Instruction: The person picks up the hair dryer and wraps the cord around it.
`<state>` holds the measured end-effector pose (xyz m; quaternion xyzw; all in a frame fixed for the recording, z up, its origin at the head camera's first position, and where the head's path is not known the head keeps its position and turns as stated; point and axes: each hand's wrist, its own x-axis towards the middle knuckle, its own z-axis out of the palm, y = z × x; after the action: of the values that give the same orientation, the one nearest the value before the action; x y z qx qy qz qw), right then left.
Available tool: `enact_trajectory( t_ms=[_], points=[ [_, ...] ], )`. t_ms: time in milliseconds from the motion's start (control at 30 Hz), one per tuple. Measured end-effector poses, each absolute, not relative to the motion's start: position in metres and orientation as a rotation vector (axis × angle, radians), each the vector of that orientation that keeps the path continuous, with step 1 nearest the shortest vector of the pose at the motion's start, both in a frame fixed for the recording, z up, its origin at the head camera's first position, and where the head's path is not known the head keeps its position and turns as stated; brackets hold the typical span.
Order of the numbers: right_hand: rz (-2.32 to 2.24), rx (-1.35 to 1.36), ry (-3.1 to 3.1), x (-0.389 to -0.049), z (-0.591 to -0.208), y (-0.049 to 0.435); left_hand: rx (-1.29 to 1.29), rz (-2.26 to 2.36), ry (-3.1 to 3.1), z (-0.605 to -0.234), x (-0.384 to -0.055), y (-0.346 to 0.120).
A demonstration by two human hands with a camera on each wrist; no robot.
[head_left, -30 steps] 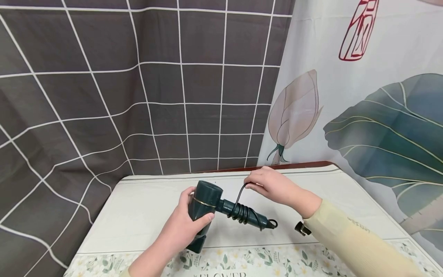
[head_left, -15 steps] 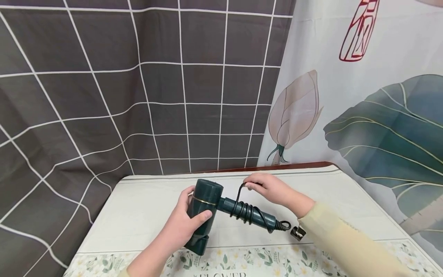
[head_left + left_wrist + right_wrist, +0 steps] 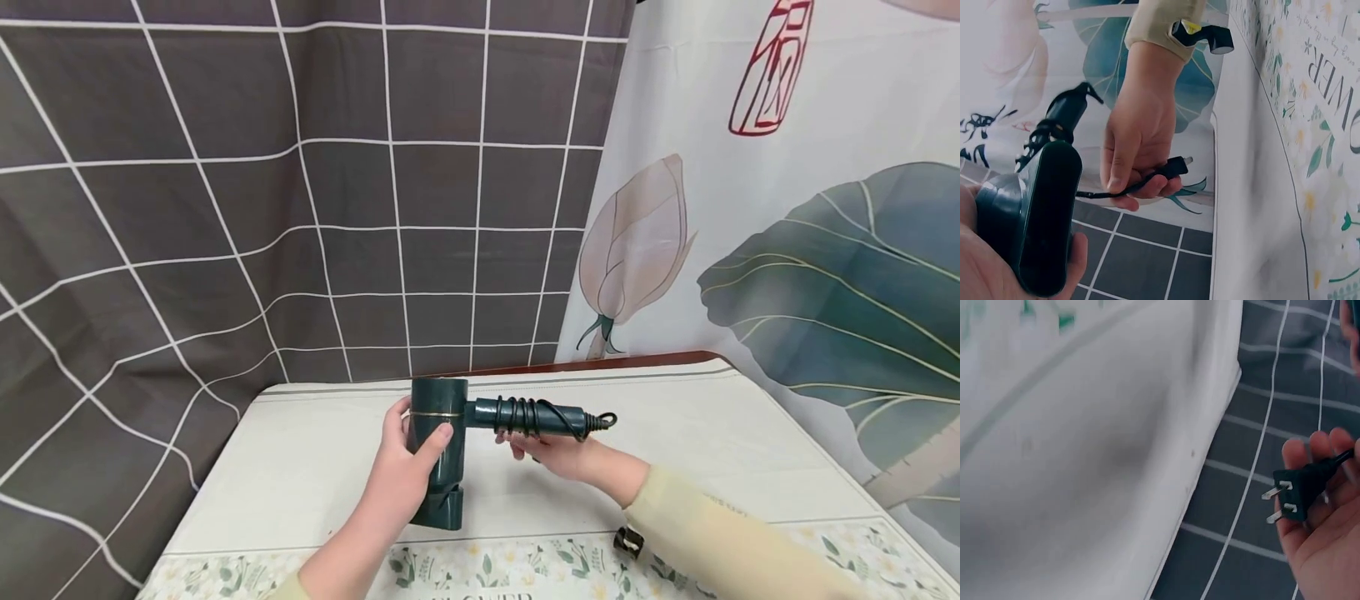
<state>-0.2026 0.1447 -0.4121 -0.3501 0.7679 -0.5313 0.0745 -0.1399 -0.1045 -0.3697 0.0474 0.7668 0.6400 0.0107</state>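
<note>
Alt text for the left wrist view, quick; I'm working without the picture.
The left hand grips a dark green hair dryer while the right hand holds its black cord near the plug. A white, floral-printed tablecloth fills the right side; dark gridded fabric shows below.

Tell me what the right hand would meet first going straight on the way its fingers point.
Probably the hair dryer's body, gripped by the left hand: in the head view the right hand points leftward at it. Depth is unclear, so it might pass beside it.
</note>
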Motion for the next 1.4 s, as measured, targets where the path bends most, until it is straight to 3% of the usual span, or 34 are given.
enact_trajectory(
  t_ms=[233, 667, 1033, 1400],
  points=[
    [-0.948, -1.008, 2.792, -0.179, -0.409, 0.125, 0.129, 2.039, 2.388, -0.372, -0.14, -0.097],
    [-0.612, -1.071, 2.966, -0.15, -0.391, 0.107, 0.13, 1.894, 2.576, -0.379, -0.145, -0.097],
    [-0.27, -1.446, 3.071, -0.146, -0.361, 0.118, 0.116, 1.639, 2.745, -0.38, -0.142, -0.098],
    [-0.143, -1.981, 2.995, -0.171, -0.332, 0.139, 0.157, 1.516, 2.716, -0.375, -0.136, -0.1]
  ],
)
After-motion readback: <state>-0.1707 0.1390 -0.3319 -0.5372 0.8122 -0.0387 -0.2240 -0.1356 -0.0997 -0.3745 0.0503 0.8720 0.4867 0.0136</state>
